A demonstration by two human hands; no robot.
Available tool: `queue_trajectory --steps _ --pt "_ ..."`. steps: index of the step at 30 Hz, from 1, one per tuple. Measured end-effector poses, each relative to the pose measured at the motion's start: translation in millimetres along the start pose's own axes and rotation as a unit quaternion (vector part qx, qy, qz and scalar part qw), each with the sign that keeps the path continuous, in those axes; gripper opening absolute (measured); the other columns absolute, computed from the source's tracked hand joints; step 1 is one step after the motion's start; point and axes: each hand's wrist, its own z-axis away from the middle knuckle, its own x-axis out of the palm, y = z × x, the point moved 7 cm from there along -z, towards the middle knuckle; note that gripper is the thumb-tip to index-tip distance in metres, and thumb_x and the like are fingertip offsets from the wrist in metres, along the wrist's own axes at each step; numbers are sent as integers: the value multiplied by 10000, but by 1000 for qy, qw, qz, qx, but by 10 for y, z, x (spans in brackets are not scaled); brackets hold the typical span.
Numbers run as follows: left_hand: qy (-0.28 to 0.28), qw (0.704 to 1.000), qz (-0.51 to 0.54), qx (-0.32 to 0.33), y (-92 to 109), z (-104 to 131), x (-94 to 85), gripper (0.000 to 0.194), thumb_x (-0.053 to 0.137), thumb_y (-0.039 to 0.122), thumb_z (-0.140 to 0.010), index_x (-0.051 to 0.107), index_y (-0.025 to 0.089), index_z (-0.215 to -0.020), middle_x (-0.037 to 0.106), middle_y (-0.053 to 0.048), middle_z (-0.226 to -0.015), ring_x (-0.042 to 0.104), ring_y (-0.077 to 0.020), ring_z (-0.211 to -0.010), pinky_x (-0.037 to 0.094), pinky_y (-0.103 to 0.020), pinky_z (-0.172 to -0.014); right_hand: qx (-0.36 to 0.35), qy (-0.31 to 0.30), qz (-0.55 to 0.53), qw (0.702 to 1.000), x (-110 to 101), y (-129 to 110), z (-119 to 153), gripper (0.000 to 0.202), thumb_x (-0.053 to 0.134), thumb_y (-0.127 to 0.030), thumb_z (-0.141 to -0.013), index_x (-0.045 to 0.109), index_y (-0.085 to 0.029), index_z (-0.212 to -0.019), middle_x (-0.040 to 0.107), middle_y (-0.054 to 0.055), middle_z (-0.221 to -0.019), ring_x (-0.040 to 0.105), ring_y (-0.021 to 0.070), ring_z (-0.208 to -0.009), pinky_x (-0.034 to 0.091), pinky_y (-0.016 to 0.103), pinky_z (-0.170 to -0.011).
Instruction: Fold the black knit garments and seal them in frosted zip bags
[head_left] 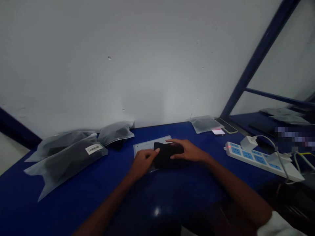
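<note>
A folded black cloth item (165, 156) lies between my hands at the middle of the blue table; its exact kind does not show. My left hand (143, 161) grips its left edge, thumb on top and fingers beneath. On the other side, my right hand (189, 150) holds the right end between thumb and fingers. Under and behind the black cloth item is a flat, clear plastic bag (145, 145), partly hidden by it and by my left hand.
Frosted bags (71, 160) with dark contents lie at the left, one with a barcode label (94, 148). Another frosted bag (206, 124) rests at the back right beside phones (226, 126). A white power strip (261, 160) with plugged-in chargers and cables lies right. A wall (157, 65) rises behind.
</note>
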Motion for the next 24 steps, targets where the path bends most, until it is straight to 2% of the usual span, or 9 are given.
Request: queue_trajectory --steps 2,5,8,11,16,20,24 --pt "15 999 -6 -36 -75 -19 -2 526 457 579 -815 485 170 -486 440 36 -493 408 -108 -499 292 -242 -505 25 42 4 999 -17 71 -27 551 726 -347 -738 558 -234 -1251 648 76 -1054 624 213 -944 477 416 -881" --pt "36 997 -27 -66 -148 -37 0 471 505 578 -767 553 172 -533 486 32 -504 457 -124 -523 314 -247 -527 37 76 -24 996 -3 156 -60 421 708 -293 -751 618 -207 -1153 656 60 -952 631 183 -834 504 376 -802" --pt "67 995 -43 -67 -162 -42 -27 353 597 520 -701 585 179 -612 576 16 -582 541 -154 -606 364 -255 -578 29 109 -28 993 1 191 -75 365 713 -262 -741 644 -209 -1096 666 47 -931 630 178 -856 499 364 -826" --pt "78 992 -59 -74 -162 -34 -49 287 676 445 -638 547 189 -661 606 16 -619 566 -160 -617 391 -261 -597 22 142 7 990 -11 175 -71 324 711 -266 -750 658 -218 -1066 675 40 -919 629 179 -875 493 363 -842" --pt "66 994 -51 -75 -130 -26 -47 325 685 448 -658 509 201 -777 620 22 -666 587 -160 -627 430 -273 -621 12 168 56 984 -20 120 -67 296 684 -263 -789 651 -209 -1078 673 39 -906 629 173 -855 489 343 -813" --pt "57 993 -56 -84 -118 -16 -35 447 664 553 -667 520 195 -892 649 -17 -793 607 -177 -678 453 -289 -623 -4 154 64 986 -2 117 -84 286 666 -273 -810 644 -213 -1089 675 37 -913 628 170 -865 486 327 -805" --pt "34 993 -76 -81 -110 -7 0 516 678 588 -645 525 191 -937 645 -19 -784 612 -195 -702 443 -287 -600 -42 162 145 975 -23 61 -69 403 690 -367 -791 606 -212 -1153 659 61 -973 596 195 -903 472 370 -850"
